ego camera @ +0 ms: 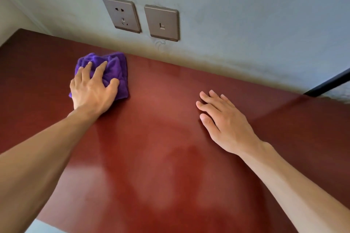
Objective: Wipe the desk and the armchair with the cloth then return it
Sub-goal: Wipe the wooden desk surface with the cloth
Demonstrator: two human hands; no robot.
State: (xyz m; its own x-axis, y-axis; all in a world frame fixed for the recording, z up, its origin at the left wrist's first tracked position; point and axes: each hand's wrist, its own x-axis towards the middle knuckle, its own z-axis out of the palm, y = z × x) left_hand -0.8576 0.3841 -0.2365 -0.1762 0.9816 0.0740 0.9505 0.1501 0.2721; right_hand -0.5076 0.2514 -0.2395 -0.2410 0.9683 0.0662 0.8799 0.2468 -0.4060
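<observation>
I've got my left hand (pixel 92 89) pressing down flat on the purple cloth (pixel 115 70) at the desk's (pixel 170 157) far left, right hand (pixel 223 119) spread and empty, and that loose bunched edge could slip free mid-swipe

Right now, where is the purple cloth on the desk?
In the head view, the cloth lies bunched on the desk, far left, under the left hand, near the wall below the socket.
</observation>
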